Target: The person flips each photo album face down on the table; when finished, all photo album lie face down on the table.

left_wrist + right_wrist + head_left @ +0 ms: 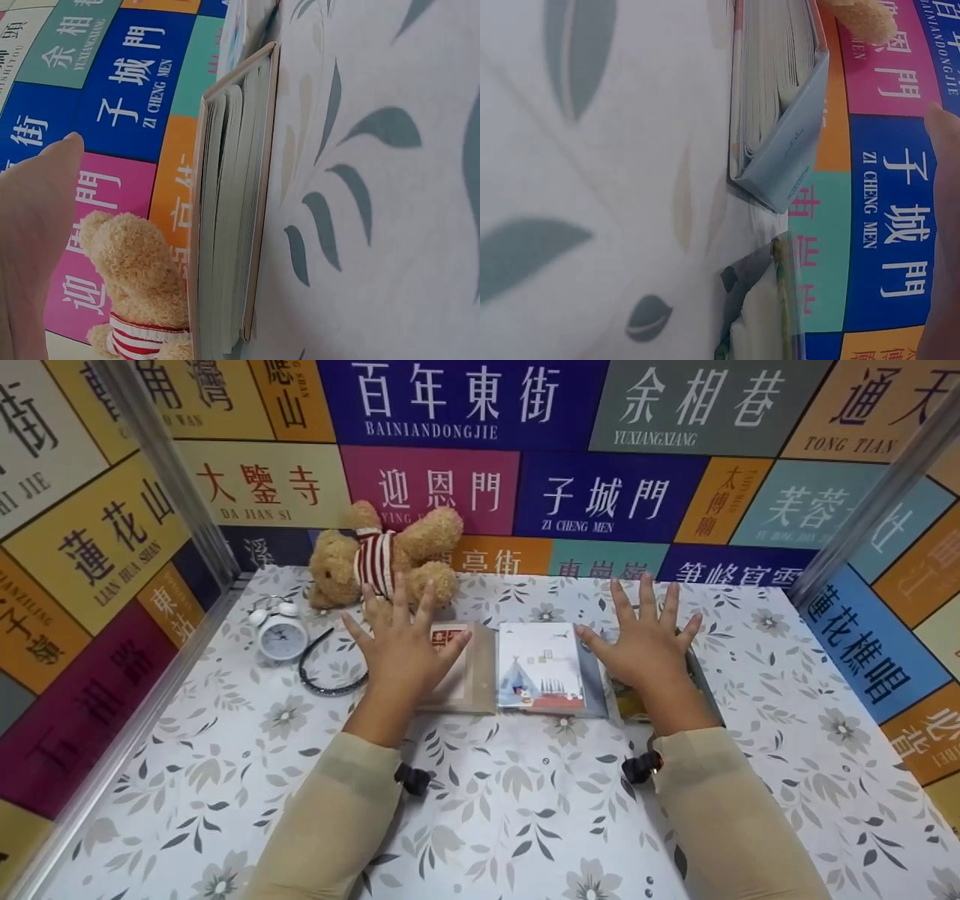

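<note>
Both hands are open with the fingers spread wide, palms down over a row of books on the floral tablecloth (510, 810). My left hand (401, 649) is above a tan book (471, 679), seen edge-on as the tan book (225, 225) in the left wrist view. My right hand (646, 649) covers a colourful wrapped book (628, 703). Between the hands lies a white book with a tent picture (540, 664), the pale blue-spined book (780, 97) in the right wrist view. Whether the palms touch the books I cannot tell.
A teddy bear in a striped shirt (382, 555) sits at the back by the wall. A white alarm clock (279, 634) and a black headband (326, 675) lie left of my left hand. Panels with street names enclose the table on three sides.
</note>
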Demonstrator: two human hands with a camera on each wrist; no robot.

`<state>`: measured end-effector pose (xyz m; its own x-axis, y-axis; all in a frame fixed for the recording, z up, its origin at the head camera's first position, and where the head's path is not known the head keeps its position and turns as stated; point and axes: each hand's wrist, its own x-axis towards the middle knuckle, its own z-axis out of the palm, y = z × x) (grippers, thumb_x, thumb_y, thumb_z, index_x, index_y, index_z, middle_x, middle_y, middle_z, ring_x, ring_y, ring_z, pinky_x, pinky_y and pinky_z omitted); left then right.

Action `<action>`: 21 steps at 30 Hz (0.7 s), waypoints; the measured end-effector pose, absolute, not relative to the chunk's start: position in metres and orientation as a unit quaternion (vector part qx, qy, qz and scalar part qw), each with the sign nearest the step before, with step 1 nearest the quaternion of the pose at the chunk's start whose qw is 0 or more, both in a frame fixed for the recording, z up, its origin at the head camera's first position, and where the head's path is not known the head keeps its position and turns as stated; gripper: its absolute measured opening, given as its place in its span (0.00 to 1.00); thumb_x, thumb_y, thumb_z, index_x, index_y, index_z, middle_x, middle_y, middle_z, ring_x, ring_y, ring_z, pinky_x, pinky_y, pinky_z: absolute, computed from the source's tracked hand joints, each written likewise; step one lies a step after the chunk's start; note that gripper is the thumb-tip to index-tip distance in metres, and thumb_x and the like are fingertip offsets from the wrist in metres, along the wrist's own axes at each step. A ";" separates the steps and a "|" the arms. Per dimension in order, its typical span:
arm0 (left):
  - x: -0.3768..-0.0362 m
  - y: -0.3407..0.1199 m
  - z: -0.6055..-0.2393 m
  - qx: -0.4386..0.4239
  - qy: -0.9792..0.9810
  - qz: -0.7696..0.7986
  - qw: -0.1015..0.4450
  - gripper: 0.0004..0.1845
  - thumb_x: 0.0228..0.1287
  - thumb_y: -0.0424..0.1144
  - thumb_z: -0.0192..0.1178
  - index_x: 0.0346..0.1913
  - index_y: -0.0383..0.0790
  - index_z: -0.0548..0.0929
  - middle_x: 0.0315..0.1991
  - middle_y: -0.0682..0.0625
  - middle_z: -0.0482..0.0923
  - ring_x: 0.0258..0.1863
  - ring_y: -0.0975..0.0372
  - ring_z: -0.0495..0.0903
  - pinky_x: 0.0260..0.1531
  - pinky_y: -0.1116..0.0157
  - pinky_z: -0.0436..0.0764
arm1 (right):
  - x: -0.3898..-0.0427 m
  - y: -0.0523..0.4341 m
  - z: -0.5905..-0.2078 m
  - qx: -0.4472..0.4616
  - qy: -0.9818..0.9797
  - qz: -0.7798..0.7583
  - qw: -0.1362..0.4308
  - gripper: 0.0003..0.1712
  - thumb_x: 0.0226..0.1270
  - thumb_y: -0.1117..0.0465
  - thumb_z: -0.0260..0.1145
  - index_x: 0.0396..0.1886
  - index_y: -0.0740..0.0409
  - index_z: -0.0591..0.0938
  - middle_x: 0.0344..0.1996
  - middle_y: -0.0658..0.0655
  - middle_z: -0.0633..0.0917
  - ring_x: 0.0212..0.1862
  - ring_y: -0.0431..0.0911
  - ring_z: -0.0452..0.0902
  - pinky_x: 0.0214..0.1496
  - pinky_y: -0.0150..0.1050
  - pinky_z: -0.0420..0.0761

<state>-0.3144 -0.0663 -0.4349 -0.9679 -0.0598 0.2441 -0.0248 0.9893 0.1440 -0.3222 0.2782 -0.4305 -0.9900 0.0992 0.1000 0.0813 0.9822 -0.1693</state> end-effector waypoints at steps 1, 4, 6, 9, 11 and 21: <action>-0.314 -0.066 -0.435 0.020 -0.989 -0.073 0.125 0.53 0.41 0.90 0.14 0.73 0.76 0.24 0.75 0.57 0.09 0.73 0.42 0.11 0.58 0.32 0.11 | -0.322 0.278 -0.430 -0.046 -0.994 0.083 0.056 0.57 0.48 0.10 0.33 0.73 0.21 0.25 0.73 0.44 0.14 0.71 0.54 -0.01 0.58 0.71 0.05; -0.312 -0.064 -0.435 0.021 -0.989 -0.076 0.122 0.53 0.41 0.90 0.14 0.73 0.76 0.25 0.75 0.57 0.09 0.74 0.41 0.14 0.59 0.33 0.11 | -0.320 0.278 -0.429 -0.045 -0.994 0.084 0.058 0.56 0.49 0.10 0.33 0.73 0.20 0.25 0.72 0.43 0.14 0.71 0.54 -0.01 0.59 0.72 0.06; -0.311 -0.064 -0.434 0.022 -0.989 -0.079 0.121 0.52 0.42 0.89 0.14 0.73 0.76 0.25 0.75 0.57 0.09 0.75 0.40 0.16 0.59 0.33 0.11 | -0.319 0.279 -0.428 -0.043 -0.993 0.090 0.060 0.56 0.50 0.10 0.34 0.73 0.20 0.26 0.73 0.43 0.15 0.71 0.54 -0.01 0.59 0.72 0.06; -0.309 -0.065 -0.435 0.024 -0.988 -0.089 0.123 0.51 0.43 0.89 0.15 0.73 0.77 0.24 0.75 0.57 0.10 0.75 0.41 0.16 0.60 0.34 0.11 | -0.317 0.278 -0.426 -0.043 -0.993 0.096 0.061 0.56 0.50 0.11 0.34 0.74 0.20 0.27 0.73 0.43 0.15 0.71 0.53 -0.01 0.59 0.72 0.07; -0.308 -0.065 -0.434 0.024 -0.987 -0.097 0.125 0.51 0.44 0.89 0.16 0.73 0.77 0.24 0.75 0.57 0.11 0.74 0.42 0.14 0.60 0.35 0.10 | -0.316 0.278 -0.425 -0.042 -0.992 0.099 0.065 0.56 0.51 0.11 0.34 0.74 0.21 0.28 0.73 0.43 0.16 0.71 0.54 0.00 0.60 0.73 0.07; -0.302 -0.068 -0.431 0.017 -0.984 -0.116 0.132 0.49 0.50 0.87 0.26 0.74 0.76 0.28 0.77 0.57 0.14 0.77 0.43 0.18 0.63 0.37 0.10 | -0.311 0.275 -0.421 -0.042 -0.989 0.120 0.071 0.55 0.52 0.12 0.35 0.75 0.21 0.30 0.74 0.42 0.17 0.72 0.52 0.00 0.60 0.70 0.06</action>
<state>-0.3022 -0.0681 -0.4309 -0.9647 -0.0640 0.2555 -0.0029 0.9726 0.2325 -0.3105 0.2746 -0.4212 -0.9864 0.0997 0.1305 0.0657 0.9677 -0.2433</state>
